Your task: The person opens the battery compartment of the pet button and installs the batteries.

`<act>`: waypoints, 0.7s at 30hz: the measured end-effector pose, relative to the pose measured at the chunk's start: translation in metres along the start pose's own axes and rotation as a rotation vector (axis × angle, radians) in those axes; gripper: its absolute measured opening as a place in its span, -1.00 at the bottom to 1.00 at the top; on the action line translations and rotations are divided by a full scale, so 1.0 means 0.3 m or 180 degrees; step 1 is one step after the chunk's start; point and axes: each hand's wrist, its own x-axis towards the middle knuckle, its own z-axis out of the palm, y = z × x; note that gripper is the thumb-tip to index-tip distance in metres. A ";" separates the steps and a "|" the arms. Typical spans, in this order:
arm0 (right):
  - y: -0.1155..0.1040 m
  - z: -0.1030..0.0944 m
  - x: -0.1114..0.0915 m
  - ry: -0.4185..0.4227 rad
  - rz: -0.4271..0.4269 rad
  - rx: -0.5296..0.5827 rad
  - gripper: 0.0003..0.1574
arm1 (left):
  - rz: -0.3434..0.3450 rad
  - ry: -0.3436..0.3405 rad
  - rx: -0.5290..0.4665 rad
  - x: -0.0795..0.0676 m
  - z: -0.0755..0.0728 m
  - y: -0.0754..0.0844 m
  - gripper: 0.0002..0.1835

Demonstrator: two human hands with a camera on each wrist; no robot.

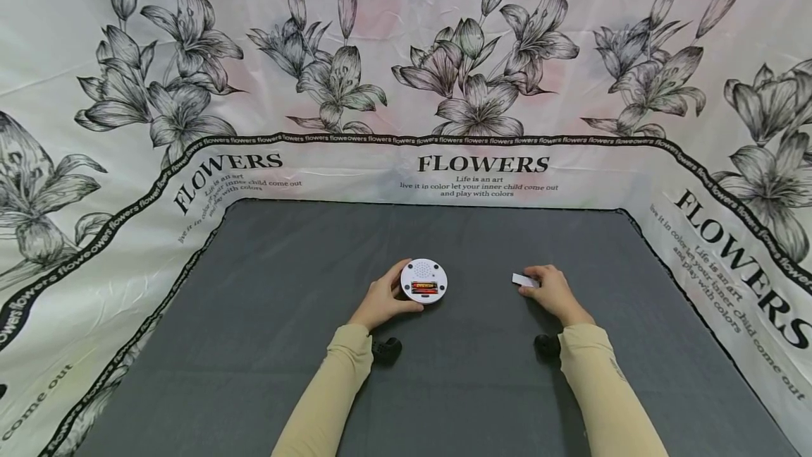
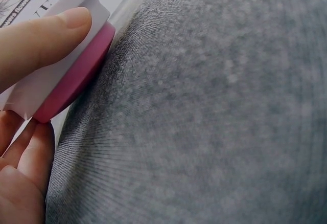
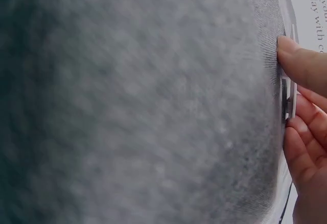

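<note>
My left hand grips a round white device by its edge, thumb on one side and fingers on the other. Its underside faces up, with small speaker holes and an uncovered compartment holding orange-and-black batteries. In the left wrist view a pink layer shows on the device's opposite face, close over the grey cloth. To the right, apart from the device, my right hand pinches a small white battery cover. The right wrist view catches this thin cover edge-on between thumb and fingers.
Dark grey cloth spreads under both hands. A white floral fabric with printed lettering borders it at the back and both sides. Black wrist-worn pieces sit at the cuffs of the pale yellow sleeves.
</note>
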 end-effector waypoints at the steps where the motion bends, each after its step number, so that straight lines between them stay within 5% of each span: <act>1: -0.003 -0.003 0.001 -0.0033 0.0046 0.0019 -0.54 | 0.0014 -0.0002 -0.0007 0.001 0.000 -0.001 0.04; 10: -0.022 -0.019 0.012 -0.0326 0.0404 0.0251 -0.58 | -0.0085 -0.0020 0.0006 0.006 -0.003 0.002 0.04; 18: -0.064 0.024 0.019 -0.0064 0.0049 0.0272 -0.56 | -0.0083 -0.0083 -0.0052 -0.028 -0.016 0.121 -0.03; 21: -0.110 0.051 0.024 -0.0008 -0.0092 0.0349 -0.56 | -0.0085 -0.0091 -0.0097 -0.030 -0.015 0.128 -0.04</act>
